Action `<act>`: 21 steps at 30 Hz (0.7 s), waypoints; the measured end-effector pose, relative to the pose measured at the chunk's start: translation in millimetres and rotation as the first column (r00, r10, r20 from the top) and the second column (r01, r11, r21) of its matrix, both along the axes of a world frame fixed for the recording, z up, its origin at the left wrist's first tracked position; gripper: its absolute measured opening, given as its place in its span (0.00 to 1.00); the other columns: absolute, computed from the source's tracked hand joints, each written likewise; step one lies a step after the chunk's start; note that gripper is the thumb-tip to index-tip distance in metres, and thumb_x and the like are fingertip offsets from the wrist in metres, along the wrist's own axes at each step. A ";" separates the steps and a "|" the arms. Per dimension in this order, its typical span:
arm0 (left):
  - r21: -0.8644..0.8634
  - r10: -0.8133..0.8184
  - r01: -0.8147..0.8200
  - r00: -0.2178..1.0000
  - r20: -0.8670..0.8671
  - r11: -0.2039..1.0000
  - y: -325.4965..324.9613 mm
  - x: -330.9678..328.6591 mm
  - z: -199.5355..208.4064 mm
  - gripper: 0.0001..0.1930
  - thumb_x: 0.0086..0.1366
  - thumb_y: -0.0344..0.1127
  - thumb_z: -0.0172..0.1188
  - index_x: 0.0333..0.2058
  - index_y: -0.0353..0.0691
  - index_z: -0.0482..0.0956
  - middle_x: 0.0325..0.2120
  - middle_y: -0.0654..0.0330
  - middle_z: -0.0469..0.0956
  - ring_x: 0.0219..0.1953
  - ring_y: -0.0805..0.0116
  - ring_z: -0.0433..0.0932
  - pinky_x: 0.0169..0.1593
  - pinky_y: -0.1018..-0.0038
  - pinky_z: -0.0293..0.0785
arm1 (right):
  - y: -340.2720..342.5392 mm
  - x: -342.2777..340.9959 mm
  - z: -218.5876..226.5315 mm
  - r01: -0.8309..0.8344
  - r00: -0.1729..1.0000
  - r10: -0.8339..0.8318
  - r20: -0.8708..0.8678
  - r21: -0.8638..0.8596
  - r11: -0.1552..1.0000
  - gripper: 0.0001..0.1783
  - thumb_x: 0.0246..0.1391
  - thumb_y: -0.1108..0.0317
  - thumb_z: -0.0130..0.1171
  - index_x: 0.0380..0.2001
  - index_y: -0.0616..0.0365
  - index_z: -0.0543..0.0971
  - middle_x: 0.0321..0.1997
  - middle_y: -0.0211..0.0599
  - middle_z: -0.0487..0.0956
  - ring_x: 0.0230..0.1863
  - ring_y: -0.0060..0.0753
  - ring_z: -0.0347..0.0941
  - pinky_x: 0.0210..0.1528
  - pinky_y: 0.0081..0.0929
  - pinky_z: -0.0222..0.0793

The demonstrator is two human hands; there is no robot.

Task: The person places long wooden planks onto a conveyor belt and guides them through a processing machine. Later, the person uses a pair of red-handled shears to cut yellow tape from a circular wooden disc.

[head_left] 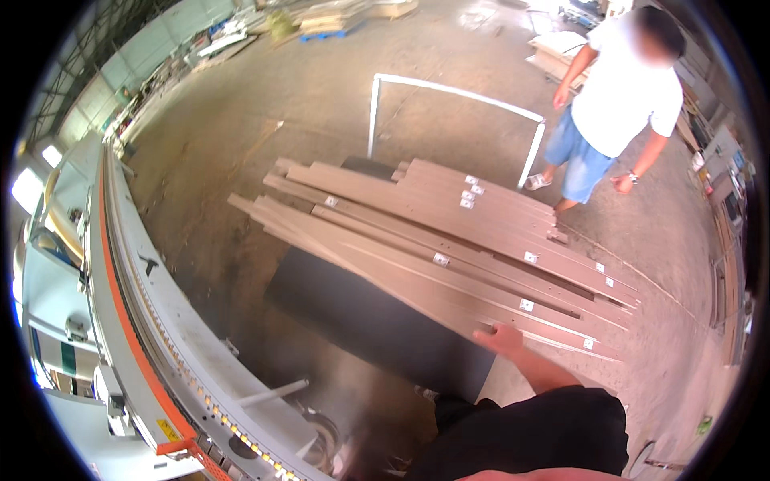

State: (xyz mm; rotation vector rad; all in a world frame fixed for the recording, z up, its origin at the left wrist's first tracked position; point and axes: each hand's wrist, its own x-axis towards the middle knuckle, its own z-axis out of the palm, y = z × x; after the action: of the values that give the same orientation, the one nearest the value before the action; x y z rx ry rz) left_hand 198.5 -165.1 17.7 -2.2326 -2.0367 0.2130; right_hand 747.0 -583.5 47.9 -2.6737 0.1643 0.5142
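My right hand (504, 341) reaches in from the lower right and is closed on the near edge of a long brown board (401, 293). This board lies slanted across the front of a stack of similar narrow boards (481, 210), its far end sticking out at the left. Several small white labels dot the boards. Beneath the stack is a dark flat panel (361, 314), which shows along the near side. My left hand is not in view.
At the left runs a long machine (148, 264) with an orange strip and a protruding bar (273, 394). A white metal frame (457, 88) rises behind the stack. Another person (622, 104) in a white shirt stands at the far right. Stacked sheets (329, 18) lie farther back.
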 end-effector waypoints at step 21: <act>-0.085 0.048 0.081 0.385 0.922 0.993 -25.1 -60.3 124.3 0.46 0.65 0.45 0.74 0.72 0.27 0.60 0.67 0.36 0.68 0.70 0.45 0.69 0.72 0.53 0.65 | 167.3 -206.7 258.2 -0.723 0.690 0.436 0.578 0.523 0.451 0.33 0.31 0.49 0.88 0.34 0.59 0.83 0.32 0.43 0.87 0.34 0.45 0.87 0.39 0.37 0.82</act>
State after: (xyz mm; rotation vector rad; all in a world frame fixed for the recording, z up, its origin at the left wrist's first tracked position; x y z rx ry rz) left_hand 138.3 -190.3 142.0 -2.7627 -2.4158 -1.3030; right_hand 540.4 -416.2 306.1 -1.8729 -0.9577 0.1748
